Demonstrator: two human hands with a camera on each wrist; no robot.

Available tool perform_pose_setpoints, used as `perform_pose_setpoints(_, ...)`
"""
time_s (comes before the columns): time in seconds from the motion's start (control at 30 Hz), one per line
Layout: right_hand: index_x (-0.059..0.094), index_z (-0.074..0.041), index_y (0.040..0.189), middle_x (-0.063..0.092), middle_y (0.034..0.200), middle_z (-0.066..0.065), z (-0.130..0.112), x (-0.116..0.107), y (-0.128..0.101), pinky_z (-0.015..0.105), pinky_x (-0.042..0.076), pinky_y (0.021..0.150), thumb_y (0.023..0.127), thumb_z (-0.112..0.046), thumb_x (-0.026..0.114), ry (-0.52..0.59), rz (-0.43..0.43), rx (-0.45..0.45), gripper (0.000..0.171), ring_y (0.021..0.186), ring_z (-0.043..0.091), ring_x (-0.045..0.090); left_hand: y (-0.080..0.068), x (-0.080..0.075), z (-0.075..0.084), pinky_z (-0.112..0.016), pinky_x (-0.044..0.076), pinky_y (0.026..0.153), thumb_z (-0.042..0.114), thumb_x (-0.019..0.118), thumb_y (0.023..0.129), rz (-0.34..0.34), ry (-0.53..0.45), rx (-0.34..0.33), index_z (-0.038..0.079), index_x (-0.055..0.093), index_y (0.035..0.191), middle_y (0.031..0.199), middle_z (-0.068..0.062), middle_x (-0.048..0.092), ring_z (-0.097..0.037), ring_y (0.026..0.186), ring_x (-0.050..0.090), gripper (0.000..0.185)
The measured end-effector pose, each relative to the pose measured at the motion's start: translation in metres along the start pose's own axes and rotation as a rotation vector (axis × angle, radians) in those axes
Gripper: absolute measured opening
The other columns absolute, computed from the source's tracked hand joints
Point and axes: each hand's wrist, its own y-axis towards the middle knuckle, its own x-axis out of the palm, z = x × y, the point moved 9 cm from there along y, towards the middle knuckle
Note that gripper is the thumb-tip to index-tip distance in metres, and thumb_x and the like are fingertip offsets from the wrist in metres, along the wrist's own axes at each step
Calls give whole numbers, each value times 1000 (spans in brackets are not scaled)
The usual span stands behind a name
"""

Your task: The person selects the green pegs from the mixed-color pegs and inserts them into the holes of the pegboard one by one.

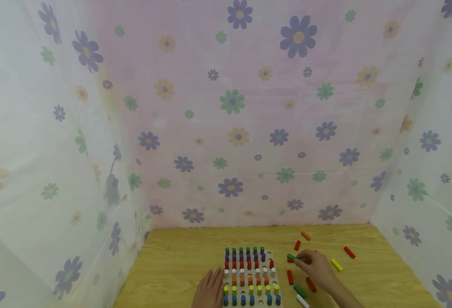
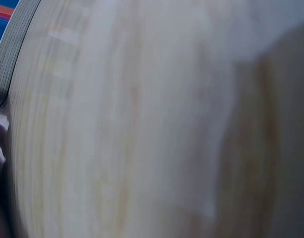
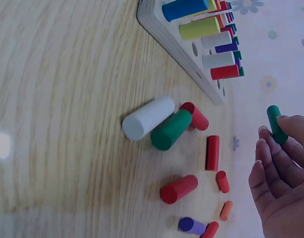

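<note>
A wooden pegboard (image 1: 276,287) filled with rows of green, purple, red, white, orange, yellow and blue pegs lies at the table's near edge. My left hand (image 1: 210,287) lies flat on the table, fingers straight against the board's left side. Just right of the board, my right hand (image 1: 300,260) pinches a green peg (image 1: 291,257) above the table. In the right wrist view the green peg (image 3: 276,124) sticks out from the fingertips (image 3: 267,138), clear of the board (image 3: 164,27). The left wrist view is only a blurred wooden surface (image 2: 142,129).
Loose pegs lie right of the board: orange (image 1: 305,235), red (image 1: 297,245), red (image 1: 349,252), yellow (image 1: 336,265), red (image 1: 289,277), green (image 1: 299,291), white (image 1: 302,301). Under my right hand lie a white peg (image 3: 148,118) and a green peg (image 3: 172,130). Flowered curtains wall the table.
</note>
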Motion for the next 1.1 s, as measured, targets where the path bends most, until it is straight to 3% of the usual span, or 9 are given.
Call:
perform_pose_setpoints(0.53, 72, -4, 95, 71, 84, 2, -4, 17, 23, 25, 54, 60, 92, -10, 76, -8, 8, -31, 8, 75, 20, 66, 0, -1, 2, -51, 41, 114, 44, 32, 112, 30, 46, 19, 13, 56, 148, 147, -7, 58, -34, 138, 48, 53)
perform_pose_setpoints(0.83, 71, -3, 96, 66, 82, 0, -9, 28, 32, 23, 52, 57, 91, -8, 77, -16, 49, -61, 9, 70, 13, 59, -1, 2, 0, -52, 40, 115, 47, 28, 112, -1, 36, 18, 13, 55, 150, 147, -7, 57, -35, 139, 47, 58)
perform_pose_setpoints(1.1, 72, -2, 94, 62, 78, 0, -14, 38, 47, 22, 48, 57, 89, -1, 75, 1, 115, -52, 6, 69, 13, 55, 1, 2, -1, -54, 40, 115, 47, 29, 112, 16, 6, -8, 14, 56, 149, 147, -7, 57, -35, 140, 47, 56)
